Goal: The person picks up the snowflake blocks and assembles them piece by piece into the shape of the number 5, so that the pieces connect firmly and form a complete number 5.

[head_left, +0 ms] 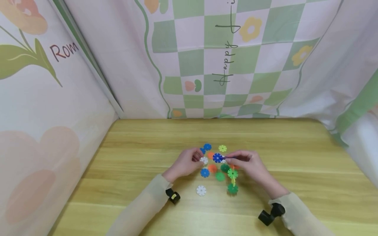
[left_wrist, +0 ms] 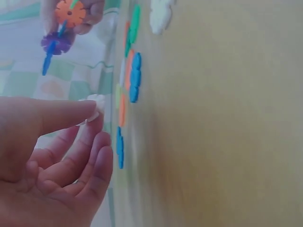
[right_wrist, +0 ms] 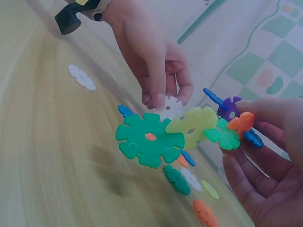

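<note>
We see a wood-grained table [head_left: 141, 141]. On it we find a pair of blue discs [head_left: 207, 147] and a yellow-green disc [head_left: 222, 148] farthest back, then two orange discs [head_left: 212, 168], a dark green disc [head_left: 225, 168], a light green disc [head_left: 220, 176] and a third blue disc [head_left: 205, 172]. Nearest us, a white disc [head_left: 201, 190] lies apart.

The left hand [head_left: 186, 162] pinches a white disc [head_left: 203, 160], round with notched edges, tilted up off the table and apart from the other cluster. The right hand [head_left: 249, 164] holds a chain [right_wrist: 182, 134] of notched plastic discs in the air: dark green, yellow, light green, orange and purple, slotted together at angles. The dark green end points toward the person; what seem to be two blue discs, nearly edge-on in the right wrist view, join near the purple.
</note>
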Tool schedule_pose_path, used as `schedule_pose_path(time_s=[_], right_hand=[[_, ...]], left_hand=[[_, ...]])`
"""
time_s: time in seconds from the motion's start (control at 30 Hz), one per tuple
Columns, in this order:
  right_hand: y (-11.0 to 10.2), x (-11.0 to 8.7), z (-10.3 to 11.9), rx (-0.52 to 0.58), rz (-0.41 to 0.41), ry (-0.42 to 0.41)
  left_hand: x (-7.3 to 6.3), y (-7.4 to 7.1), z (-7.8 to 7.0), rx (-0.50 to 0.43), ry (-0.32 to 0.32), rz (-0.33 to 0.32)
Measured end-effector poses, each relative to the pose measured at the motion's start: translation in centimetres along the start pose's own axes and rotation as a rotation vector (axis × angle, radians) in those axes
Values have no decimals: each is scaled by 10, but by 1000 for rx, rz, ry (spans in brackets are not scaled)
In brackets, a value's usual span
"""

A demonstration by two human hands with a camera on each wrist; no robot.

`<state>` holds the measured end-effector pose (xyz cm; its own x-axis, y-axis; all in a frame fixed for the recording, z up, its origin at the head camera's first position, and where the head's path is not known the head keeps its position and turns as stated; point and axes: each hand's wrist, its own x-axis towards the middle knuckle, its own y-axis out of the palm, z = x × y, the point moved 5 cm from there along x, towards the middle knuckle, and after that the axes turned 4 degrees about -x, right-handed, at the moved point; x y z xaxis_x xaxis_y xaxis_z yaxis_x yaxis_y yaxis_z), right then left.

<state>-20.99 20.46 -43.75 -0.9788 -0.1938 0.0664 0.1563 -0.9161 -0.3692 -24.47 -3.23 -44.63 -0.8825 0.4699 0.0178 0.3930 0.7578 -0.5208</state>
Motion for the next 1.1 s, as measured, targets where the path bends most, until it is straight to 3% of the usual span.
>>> schedule_pose_path(time_s=[0.63,1.1], right_hand=[[2,0,1,-3,6,-9],[6,0,-4,-8,2,6]], left_hand=[[-12,-8,-12,-73,92,-110],[-12,-8,-14,-87,153,-116]])
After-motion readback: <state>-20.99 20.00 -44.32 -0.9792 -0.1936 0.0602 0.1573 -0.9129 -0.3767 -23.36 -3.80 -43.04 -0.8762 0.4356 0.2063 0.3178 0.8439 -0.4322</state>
